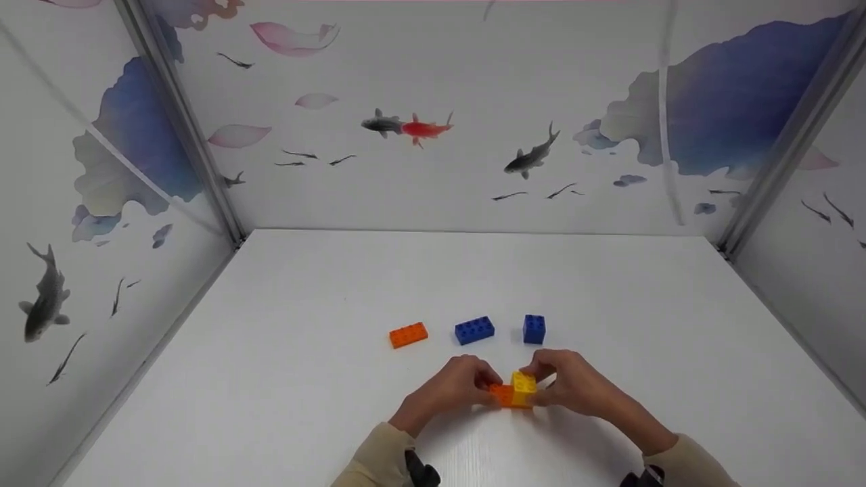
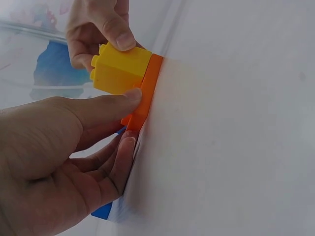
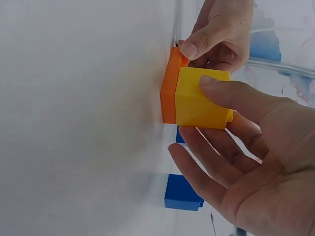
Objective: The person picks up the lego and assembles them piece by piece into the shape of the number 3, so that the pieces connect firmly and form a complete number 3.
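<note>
In the head view a small square yellow toy brick point(image 1: 523, 387) sits on the right end of a flat orange brick point(image 1: 500, 394). My left hand point(image 1: 453, 387) pinches the orange brick's left end between thumb and fingers. From the other side, my right hand point(image 1: 576, 385) grips the yellow brick point(image 3: 189, 101), its thumb across the near face in the right wrist view. The left wrist view shows the yellow brick's underside against the studded side of the orange brick point(image 2: 151, 88); whether it is pressed fully down I cannot tell.
Beyond the hands, a second flat orange brick point(image 1: 408, 335), a longer blue brick point(image 1: 474, 330) and a small square blue brick point(image 1: 534, 329) lie in a loose row on the white table point(image 1: 304, 284). Printed panels point(image 1: 433, 189) wall the table at the back and sides.
</note>
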`<state>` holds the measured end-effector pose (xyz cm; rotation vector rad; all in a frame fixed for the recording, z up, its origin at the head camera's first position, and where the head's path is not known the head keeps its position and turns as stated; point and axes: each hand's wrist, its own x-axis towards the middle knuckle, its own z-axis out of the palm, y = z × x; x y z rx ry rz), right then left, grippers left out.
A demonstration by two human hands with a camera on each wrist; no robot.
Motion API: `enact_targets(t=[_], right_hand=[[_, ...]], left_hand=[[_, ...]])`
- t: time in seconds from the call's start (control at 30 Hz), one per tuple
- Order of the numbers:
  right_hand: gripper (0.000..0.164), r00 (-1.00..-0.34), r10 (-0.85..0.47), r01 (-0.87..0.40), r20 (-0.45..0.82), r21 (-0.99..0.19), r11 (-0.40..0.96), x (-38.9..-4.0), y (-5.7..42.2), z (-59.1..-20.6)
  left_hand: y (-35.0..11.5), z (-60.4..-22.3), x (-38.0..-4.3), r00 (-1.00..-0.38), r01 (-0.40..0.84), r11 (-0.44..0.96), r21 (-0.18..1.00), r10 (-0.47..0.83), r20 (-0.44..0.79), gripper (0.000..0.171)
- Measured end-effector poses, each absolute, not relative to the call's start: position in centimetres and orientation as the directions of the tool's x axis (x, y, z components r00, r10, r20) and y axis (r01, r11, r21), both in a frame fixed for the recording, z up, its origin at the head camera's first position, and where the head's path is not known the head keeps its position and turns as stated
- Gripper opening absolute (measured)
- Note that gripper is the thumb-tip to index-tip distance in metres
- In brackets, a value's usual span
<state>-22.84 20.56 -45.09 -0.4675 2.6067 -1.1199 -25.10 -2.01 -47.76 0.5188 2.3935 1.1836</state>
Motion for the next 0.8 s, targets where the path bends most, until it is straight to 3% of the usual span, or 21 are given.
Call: enact_targets(t=[0.27, 0.8], right_hand=[[0.032, -0.92, -0.365, -0.122, -0.141, -0.784, 0.609, -22.9, 20.8, -46.1], [0.033, -0.93, -0.345, -0.109, -0.127, -0.803, 0.587, -22.5, 20.9, -46.7]], left_hand=[[-2.1, -47.8, -25.0, -0.842, 0.162, 0.559, 0.814, 0.508, -0.181, 0.022], [-2.2, -47.9, -25.0, -0.849, 0.161, 0.564, 0.81, 0.498, -0.177, 0.022]])
